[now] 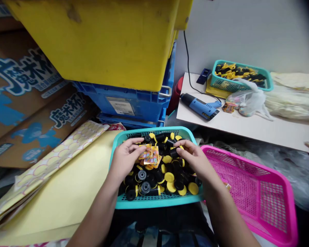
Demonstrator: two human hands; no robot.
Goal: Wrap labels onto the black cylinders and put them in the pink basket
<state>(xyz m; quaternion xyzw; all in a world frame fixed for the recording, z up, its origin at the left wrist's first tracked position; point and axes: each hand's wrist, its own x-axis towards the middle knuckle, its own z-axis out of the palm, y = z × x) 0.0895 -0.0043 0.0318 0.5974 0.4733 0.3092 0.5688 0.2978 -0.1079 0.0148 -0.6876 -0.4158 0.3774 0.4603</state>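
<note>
A turquoise basket (154,205) in front of me is filled with small black cylindrical pieces with yellow round ends (169,177). My left hand (127,154) is over its left side, thumb and fingers closed on a small stack of orange printed cards (151,156). On the basket's right side my right hand (193,156) has its thumb and forefinger bent round a black-and-yellow piece (174,152). Part of that piece is hidden by the fingertips. Both forearms cross the basket's near edge.
A pink basket (275,192) stands at the right. Beyond it, a white table (247,128) carries a blue heat gun (201,106), another turquoise basket (269,82) and a plastic bag (252,99). Stacked yellow (113,44) and blue crates (144,108) rise ahead; cartons (23,99) stand left.
</note>
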